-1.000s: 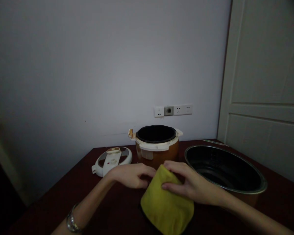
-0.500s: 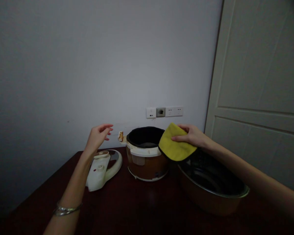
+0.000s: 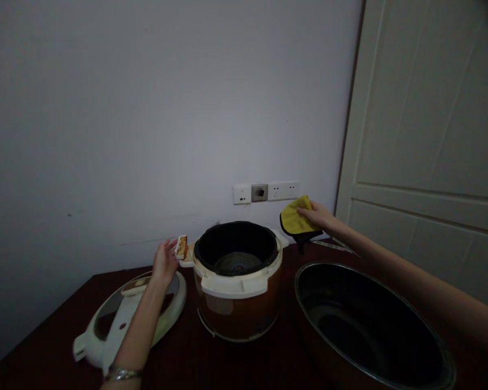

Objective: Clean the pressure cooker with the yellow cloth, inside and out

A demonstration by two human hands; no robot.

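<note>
A brown and white electric cooker body (image 3: 238, 303) stands on the dark table, its black inside facing up. My left hand (image 3: 165, 262) is at its left side, fingers curled against the stained upright bracket (image 3: 181, 247) there. A bracelet circles that wrist. Below my left forearm lies the white cooker lid (image 3: 173, 309), turned over and partly covered by the arm. My right hand (image 3: 318, 215) pinches a folded yellow cloth (image 3: 296, 218) with a dark underside, held up to the right of the cooker body. Nearer on the right sits a large dark pot (image 3: 350, 325).
The dark red tabletop (image 3: 85, 303) runs to the wall behind. Wall sockets (image 3: 283, 190) are fixed behind the cooker. A pale strip or cord (image 3: 335, 247) lies at the back right. A white panelled door (image 3: 415, 179) is on the right.
My left hand has come from the air above the lid to the cooker's left bracket. The cloth has moved away from the cooker's rim, off to the right. The view has tilted down and closer.
</note>
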